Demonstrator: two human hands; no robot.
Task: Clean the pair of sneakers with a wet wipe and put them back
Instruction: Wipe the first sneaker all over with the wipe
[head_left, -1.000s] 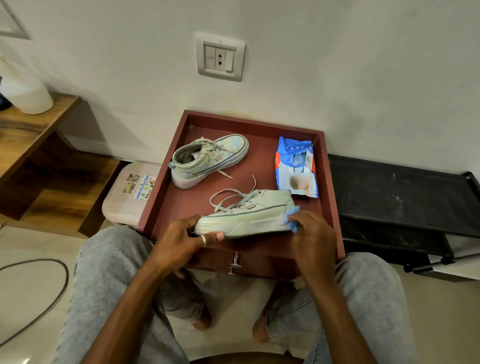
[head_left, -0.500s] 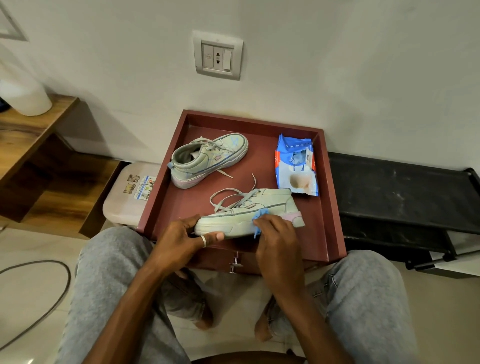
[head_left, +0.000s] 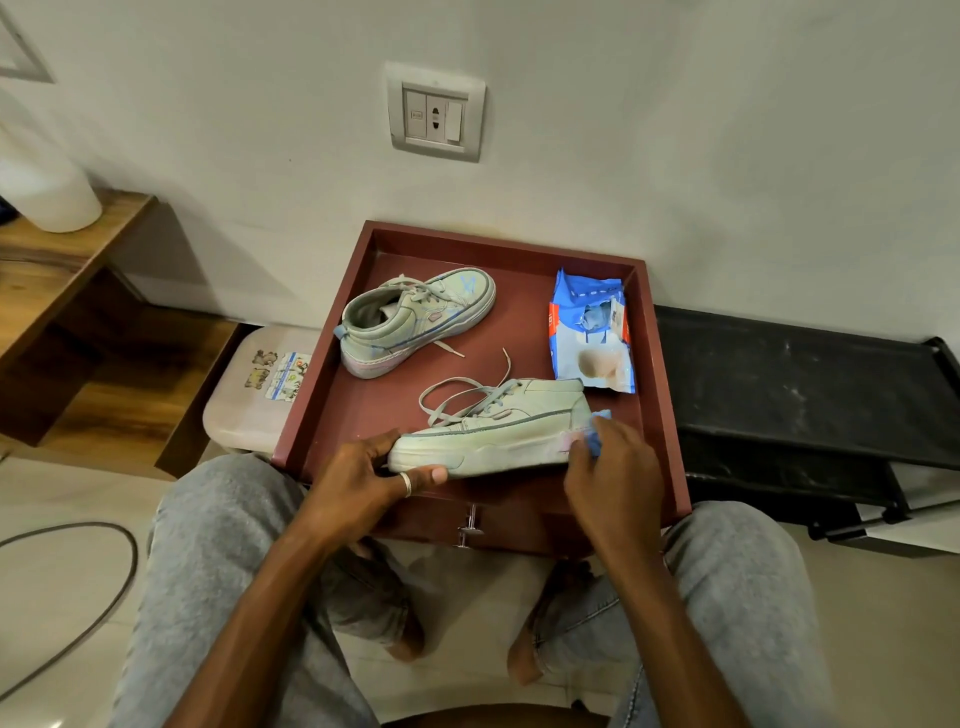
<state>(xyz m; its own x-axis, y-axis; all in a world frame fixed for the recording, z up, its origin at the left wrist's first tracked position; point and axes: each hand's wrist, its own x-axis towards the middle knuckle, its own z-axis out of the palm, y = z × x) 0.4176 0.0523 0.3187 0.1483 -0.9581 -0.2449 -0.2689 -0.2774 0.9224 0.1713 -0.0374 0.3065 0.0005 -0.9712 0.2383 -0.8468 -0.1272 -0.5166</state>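
My left hand (head_left: 363, 475) grips the toe end of the near sneaker (head_left: 493, 434), thumb along its sole. The shoe lies on its side, pale green, laces loose, its white sole edge smudged pink toward the heel. At that heel my right hand (head_left: 605, 467) pinches a blue wet wipe (head_left: 597, 431) against it. Both rest in the maroon tray (head_left: 332, 405), which also holds the far sneaker (head_left: 415, 319) upright at the left and an opened wipes pack (head_left: 589, 332) at the right.
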